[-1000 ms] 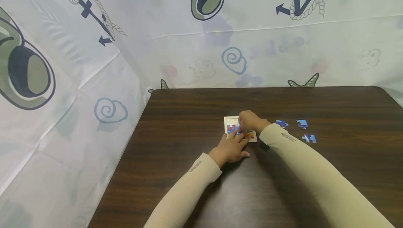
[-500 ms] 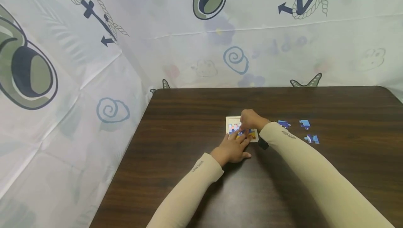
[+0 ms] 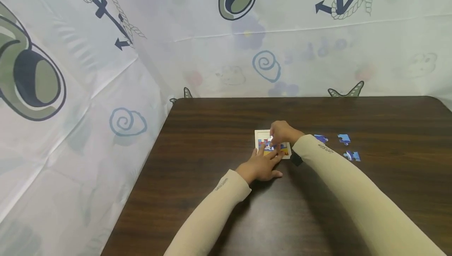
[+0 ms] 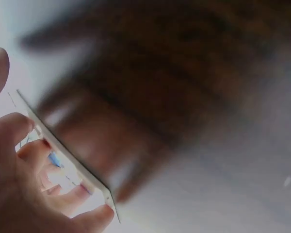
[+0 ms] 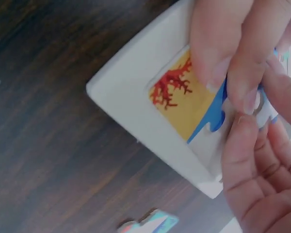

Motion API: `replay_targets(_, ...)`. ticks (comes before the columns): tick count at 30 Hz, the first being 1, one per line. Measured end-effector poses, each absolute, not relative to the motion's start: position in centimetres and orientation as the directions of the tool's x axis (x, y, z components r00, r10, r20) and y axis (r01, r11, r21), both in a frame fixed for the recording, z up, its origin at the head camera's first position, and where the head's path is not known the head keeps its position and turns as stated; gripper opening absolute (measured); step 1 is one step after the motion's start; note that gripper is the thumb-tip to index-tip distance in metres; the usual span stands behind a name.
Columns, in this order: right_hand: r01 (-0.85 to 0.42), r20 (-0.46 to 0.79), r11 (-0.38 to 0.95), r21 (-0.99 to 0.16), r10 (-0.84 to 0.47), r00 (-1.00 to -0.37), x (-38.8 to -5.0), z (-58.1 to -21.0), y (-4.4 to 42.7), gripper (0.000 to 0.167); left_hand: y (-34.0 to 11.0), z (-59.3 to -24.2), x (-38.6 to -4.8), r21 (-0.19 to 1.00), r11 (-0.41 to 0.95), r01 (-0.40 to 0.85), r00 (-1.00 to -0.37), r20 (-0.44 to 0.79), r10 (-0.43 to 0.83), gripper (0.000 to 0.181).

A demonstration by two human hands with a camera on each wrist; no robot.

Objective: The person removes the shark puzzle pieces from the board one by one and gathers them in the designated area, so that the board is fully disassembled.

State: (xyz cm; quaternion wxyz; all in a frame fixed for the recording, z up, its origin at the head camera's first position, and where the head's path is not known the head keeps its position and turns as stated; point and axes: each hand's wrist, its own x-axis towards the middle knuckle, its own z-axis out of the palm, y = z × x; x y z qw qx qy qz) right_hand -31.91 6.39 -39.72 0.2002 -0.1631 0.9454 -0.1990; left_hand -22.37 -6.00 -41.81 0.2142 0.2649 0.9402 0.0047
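Observation:
A white-framed jigsaw tray (image 3: 261, 132) lies on the table with pieces of a sea picture in it. My left hand (image 3: 260, 167) spreads its fingers over the tray's near part and rests on it. Over the tray's right side, my right hand (image 3: 283, 132) pinches a blue-and-white puzzle piece (image 5: 265, 108) between thumb and finger, mostly covered by fingers. In the right wrist view, a yellow piece with red coral (image 5: 177, 99) sits in the tray's corner. Left-hand fingertips press beside it. From the left wrist, fingers and tray edge (image 4: 70, 158) look overexposed.
Three loose puzzle pieces lie right of the tray: one beside the right sleeve (image 3: 321, 138), a blue piece (image 3: 344, 139) and a blue-and-white piece (image 3: 352, 156). The dark wooden table (image 3: 197, 150) meets a patterned curtain (image 3: 197, 59) at the back and left.
The head view has shifted slightly, so everything sits a little further right. Both hands stay at the tray, with the right fingers moving only slightly.

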Motion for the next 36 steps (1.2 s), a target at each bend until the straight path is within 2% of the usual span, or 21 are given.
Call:
replay_targets(6,-0.151,-0.275,0.736,-0.66,-0.423,-0.863,-32.3,-39.4,8.3,0.012,-5.8,-41.5,-22.5,0.105,0.863,0.494,-0.766,-0.417,0.489,0.069)
replay_targets(9,-0.171,-0.233,0.693,-0.7,-0.448,-0.863,-32.3,-38.3,10.2,0.011,-5.4,-41.4,-22.6,0.124,0.861,0.493,-0.761,-0.419,0.496,0.069)
replay_targets(14,-0.164,-0.305,0.7,-0.695,-0.494,-0.814,-31.8,-36.4,14.6,0.011,-5.6,-41.4,-22.7,0.149,0.864,0.482,-0.768,-0.403,0.498,0.069)
replay_targets(20,-0.061,-0.45,0.745,-0.665,-0.465,-0.762,-30.0,-37.1,20.0,0.01,-5.8,-41.8,-22.8,0.17,0.866,0.47,-0.771,-0.399,0.497,0.07)
replay_targets(25,-0.008,-0.466,0.742,-0.67,-0.43,-0.773,-29.2,-38.2,22.3,0.009,-5.9,-41.7,-22.9,0.182,0.869,0.461,-0.774,-0.397,0.494,0.071)
replay_targets(30,-0.058,-0.415,0.75,-0.659,-0.426,-0.804,-28.9,-38.7,22.6,0.012,-6.0,-41.5,-22.9,0.201,0.869,0.452,-0.772,-0.4,0.494,0.07)
replay_targets(36,-0.081,-0.38,0.804,-0.589,-0.364,-0.85,-28.6,-39.3,22.4,0.01,-5.7,-41.5,-22.9,0.214,0.863,0.458,-0.766,-0.397,0.505,0.07)
